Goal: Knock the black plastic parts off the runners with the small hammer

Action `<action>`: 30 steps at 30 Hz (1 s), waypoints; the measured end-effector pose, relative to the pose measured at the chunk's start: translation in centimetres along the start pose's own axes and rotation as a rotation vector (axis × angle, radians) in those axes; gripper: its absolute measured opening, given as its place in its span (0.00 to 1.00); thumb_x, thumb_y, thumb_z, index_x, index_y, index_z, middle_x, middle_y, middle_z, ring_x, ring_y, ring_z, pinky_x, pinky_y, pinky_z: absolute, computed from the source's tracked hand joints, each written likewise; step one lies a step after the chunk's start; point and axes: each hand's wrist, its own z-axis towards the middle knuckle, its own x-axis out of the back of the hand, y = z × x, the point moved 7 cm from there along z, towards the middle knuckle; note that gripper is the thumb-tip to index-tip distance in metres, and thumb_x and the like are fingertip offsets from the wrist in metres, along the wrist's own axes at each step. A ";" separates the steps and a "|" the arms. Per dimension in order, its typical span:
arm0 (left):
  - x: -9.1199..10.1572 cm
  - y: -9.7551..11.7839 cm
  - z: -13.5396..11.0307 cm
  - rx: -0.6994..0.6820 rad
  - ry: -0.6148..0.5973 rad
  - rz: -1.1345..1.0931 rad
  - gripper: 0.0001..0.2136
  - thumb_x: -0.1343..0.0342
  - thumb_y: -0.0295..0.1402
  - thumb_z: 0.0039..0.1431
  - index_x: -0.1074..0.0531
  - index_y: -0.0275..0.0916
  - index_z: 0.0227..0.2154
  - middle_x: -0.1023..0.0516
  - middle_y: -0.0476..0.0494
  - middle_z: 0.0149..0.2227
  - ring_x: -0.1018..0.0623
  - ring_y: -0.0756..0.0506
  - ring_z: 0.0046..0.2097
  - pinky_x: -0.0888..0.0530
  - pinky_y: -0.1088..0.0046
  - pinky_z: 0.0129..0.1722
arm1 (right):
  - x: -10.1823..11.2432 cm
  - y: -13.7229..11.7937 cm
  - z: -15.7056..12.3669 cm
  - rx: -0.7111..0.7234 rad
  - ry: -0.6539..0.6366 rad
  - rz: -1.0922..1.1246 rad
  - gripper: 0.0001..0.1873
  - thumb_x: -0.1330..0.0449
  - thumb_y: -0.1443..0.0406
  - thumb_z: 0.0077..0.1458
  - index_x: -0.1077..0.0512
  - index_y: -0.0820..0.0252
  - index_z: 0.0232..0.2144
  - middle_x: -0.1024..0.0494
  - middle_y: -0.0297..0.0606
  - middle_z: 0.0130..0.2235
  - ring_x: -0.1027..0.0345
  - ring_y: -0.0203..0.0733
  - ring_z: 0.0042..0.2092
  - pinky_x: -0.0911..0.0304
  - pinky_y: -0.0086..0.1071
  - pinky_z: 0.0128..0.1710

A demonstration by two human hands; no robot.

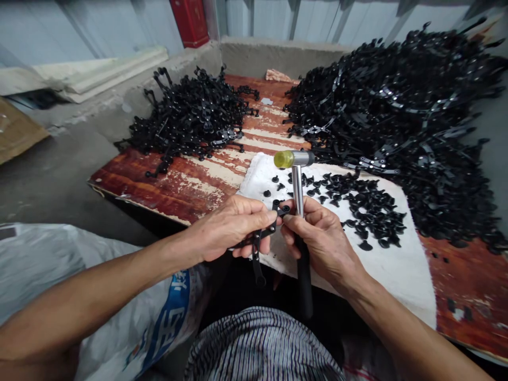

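Observation:
My left hand (234, 225) is closed round a black jointed linkage (257, 243), whose arms stick out above and below the fingers. In my right hand (317, 233) is a mallet (298, 185) with a yellow-tipped head, a shiny metal shank and a black handle. The mallet stands nearly upright, head at the top. The right thumb and fingertips also meet the linkage's upper end, beside the left thumb. Just beyond my hands, many small black round-based pegs (373, 211) lie on a white cloth (408, 275).
A worn red-brown board (190, 180) carries a heap of black linkages (194, 114) at left and a larger heap (397, 95) at right. A low concrete ledge (278, 53) runs behind. A white printed sack (119, 280) lies at lower left.

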 end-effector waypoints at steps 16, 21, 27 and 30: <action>1.8 -2.2 1.8 0.001 -0.284 -0.407 0.18 0.29 0.39 0.42 0.23 0.35 0.34 0.19 0.42 0.28 0.21 0.48 0.24 0.28 0.78 0.19 | -0.2 0.1 0.0 -0.015 -0.040 0.123 0.17 0.29 0.61 0.44 0.30 0.60 0.33 0.21 0.33 0.23 0.43 0.27 0.12 0.51 0.22 0.11; 1.9 -1.7 2.6 -0.010 -0.252 -0.405 0.18 0.26 0.38 0.38 0.24 0.34 0.30 0.20 0.44 0.25 0.24 0.50 0.22 0.31 0.80 0.17 | -0.4 0.3 0.2 -0.038 -0.024 0.149 0.17 0.28 0.61 0.41 0.30 0.60 0.31 0.21 0.33 0.23 0.44 0.27 0.12 0.50 0.22 0.11; 2.0 -2.0 3.6 -0.158 -0.069 -0.443 0.16 0.28 0.32 0.41 0.27 0.36 0.31 0.21 0.46 0.27 0.24 0.52 0.25 0.31 0.80 0.20 | -0.3 0.3 0.5 -0.030 0.003 0.158 0.17 0.29 0.61 0.41 0.31 0.60 0.30 0.22 0.32 0.23 0.43 0.26 0.12 0.49 0.21 0.11; 1.5 -1.7 3.3 -0.251 0.045 -0.378 0.16 0.29 0.34 0.41 0.28 0.36 0.31 0.21 0.48 0.27 0.25 0.53 0.26 0.32 0.81 0.21 | -0.4 0.3 0.4 -0.021 0.012 0.150 0.16 0.30 0.61 0.43 0.32 0.59 0.30 0.24 0.30 0.20 0.44 0.27 0.12 0.49 0.21 0.11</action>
